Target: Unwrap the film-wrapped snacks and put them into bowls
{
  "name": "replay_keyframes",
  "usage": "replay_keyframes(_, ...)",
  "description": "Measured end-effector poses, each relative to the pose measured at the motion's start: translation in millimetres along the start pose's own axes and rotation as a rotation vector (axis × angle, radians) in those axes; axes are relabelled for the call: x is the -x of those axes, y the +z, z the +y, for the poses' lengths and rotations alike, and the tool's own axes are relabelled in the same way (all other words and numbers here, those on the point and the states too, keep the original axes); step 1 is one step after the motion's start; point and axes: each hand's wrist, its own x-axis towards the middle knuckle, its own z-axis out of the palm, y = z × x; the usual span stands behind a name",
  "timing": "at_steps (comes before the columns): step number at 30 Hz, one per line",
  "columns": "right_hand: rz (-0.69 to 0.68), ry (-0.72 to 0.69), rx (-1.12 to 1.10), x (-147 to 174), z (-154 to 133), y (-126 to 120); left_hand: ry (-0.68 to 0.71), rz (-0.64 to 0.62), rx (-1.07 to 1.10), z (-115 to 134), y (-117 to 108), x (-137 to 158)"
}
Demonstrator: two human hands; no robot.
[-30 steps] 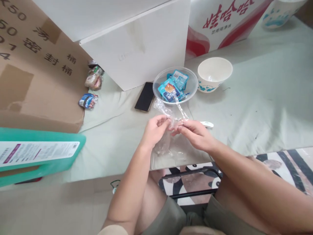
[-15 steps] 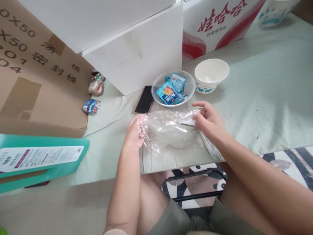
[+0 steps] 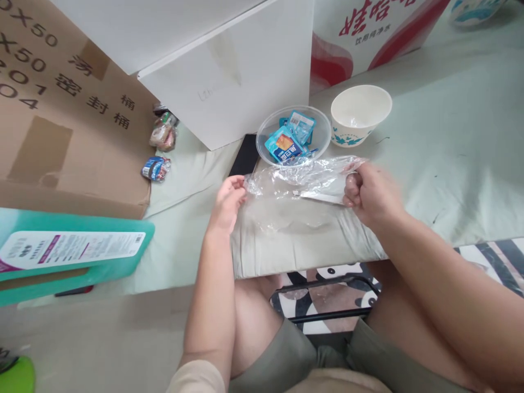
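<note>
A crinkled sheet of clear plastic film [image 3: 286,199] is stretched between my two hands above the front of the table. My left hand [image 3: 229,204] pinches its left edge between thumb and fingers. Its right end is bunched in my right hand [image 3: 372,188], whose fingers are curled closed. From under that hand a thin, pale strip [image 3: 321,197] points left, seen against the film; its kind is unclear. Just behind the film stands a clear plastic bowl [image 3: 262,147] with several blue snack packets [image 3: 284,144] in it. A dark phone [image 3: 244,155] lies left of the bowl, partly hidden.
A white paper bowl [image 3: 360,114] with a blue leaf pattern stands behind my right hand. White boxes [image 3: 229,76] and a red-and-white carton [image 3: 368,43] line the back. At left are a cardboard box [image 3: 73,136], wrapped snacks [image 3: 155,168] and a teal package [image 3: 145,229].
My right hand has moved right and slightly up, pulling the film wider. More of the pale strip shows. My left fingers have shifted from a bunched hold to an edge pinch.
</note>
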Motion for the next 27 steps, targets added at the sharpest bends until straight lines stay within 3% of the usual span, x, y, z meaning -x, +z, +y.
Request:
replay_keyframes(3,-0.034,-0.020,0.042,1.7,2.4,1.3,0.138,-0.180,-0.155,-13.2,3.2,-1.5)
replay_keyframes(9,-0.244,-0.002,0.127,5.8,3.6,-2.5,0.267,-0.012,-0.399,-17.1,6.9,-10.0)
replay_keyframes(12,-0.259,-0.019,0.162,5.7,3.9,-5.9,0.251,-0.002,-0.341,-8.7,3.7,-10.0)
replay_keyframes(20,-0.201,-0.064,0.150,6.1,1.6,-4.8,0.019,-0.045,0.136,3.7,-0.4,-0.4)
replay_keyframes(23,-0.095,-0.087,0.108,5.6,2.0,-2.0,-0.104,-0.092,0.140,7.9,-1.8,3.5)
replay_keyframes(27,0.044,-0.134,0.058,2.6,5.0,-1.8,-0.407,-0.293,0.009,16.5,-2.1,15.1)
